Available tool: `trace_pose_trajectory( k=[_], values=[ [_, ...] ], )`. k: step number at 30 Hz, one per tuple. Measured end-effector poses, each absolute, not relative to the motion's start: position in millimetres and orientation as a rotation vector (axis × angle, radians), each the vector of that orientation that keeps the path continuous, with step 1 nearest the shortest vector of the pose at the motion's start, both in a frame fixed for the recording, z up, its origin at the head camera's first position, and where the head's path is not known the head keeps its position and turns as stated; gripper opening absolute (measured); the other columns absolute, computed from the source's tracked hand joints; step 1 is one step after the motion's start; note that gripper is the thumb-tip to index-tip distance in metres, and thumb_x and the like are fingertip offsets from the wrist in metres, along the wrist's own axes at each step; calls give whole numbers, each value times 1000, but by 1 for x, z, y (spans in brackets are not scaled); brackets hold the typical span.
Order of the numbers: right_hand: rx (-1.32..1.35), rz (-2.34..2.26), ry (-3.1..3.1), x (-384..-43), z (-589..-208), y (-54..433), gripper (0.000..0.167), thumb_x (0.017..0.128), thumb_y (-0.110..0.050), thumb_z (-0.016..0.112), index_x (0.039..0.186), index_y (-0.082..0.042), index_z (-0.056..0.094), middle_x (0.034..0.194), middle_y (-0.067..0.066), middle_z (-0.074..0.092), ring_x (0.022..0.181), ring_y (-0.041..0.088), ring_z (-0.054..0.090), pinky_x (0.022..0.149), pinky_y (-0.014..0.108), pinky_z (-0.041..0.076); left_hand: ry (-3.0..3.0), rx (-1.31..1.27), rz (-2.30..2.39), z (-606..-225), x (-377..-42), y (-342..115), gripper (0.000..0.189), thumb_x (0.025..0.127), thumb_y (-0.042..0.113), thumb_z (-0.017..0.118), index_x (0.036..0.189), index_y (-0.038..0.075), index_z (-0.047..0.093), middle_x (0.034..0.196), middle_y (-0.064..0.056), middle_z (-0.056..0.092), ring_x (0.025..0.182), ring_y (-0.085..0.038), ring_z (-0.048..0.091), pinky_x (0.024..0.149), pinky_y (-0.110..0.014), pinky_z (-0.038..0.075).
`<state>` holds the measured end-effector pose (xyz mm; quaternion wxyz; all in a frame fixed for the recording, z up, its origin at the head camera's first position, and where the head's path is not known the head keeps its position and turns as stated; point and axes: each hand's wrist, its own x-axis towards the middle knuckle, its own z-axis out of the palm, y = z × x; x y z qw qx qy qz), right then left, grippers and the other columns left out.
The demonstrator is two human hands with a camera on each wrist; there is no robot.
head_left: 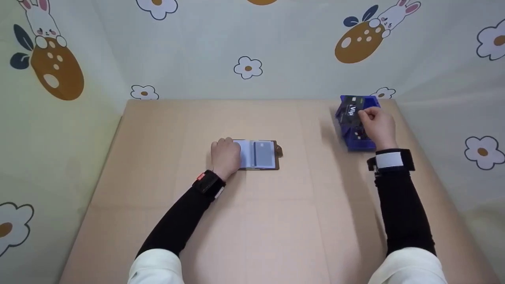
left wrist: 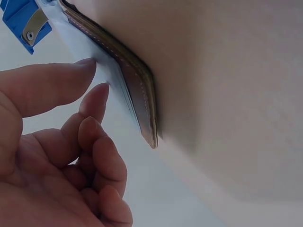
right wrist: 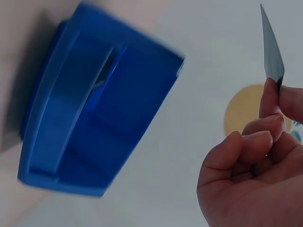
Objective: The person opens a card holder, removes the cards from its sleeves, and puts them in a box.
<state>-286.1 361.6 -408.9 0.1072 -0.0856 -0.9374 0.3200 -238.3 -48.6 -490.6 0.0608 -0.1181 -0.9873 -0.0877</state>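
A brown card holder lies unfolded on the table, its clear plastic sleeves facing up. My left hand is at its left side, thumb and bent forefinger holding the sleeves, as the left wrist view shows; its other fingers are curled. To the far right, my right hand pinches a dark card marked "Vip" between thumb and forefinger. The card is seen nearly edge-on in the right wrist view. Beneath and beside it stands a blue plastic box, partly hidden by card and hand.
The table is covered in pale beige material. Curtains with flowers and rabbits hang behind and at both sides. A brown strap with a snap sticks out from the holder's right side.
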Motion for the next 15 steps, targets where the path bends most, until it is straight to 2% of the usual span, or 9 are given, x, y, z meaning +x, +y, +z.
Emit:
trace_pose_trajectory(
  k=[7,15],
  values=[
    [-413,884,-2767,-288,-408,398,43,103,-36,46,110,4,61,94,12,55,84,24,47,71,31,35,-3003,-362,-245,-492,-239,-48,13,88,5,57,83,1,69,90,-16,63,85,-33,57,72,-45,40],
    [-429,752,-2842,-289,-422,411,41,103,-29,45,113,7,62,110,25,62,96,37,55,84,48,41,-3014,-365,-232,-491,-239,-48,14,88,4,56,82,2,68,91,-16,62,87,-33,56,74,-45,40]
  ],
)
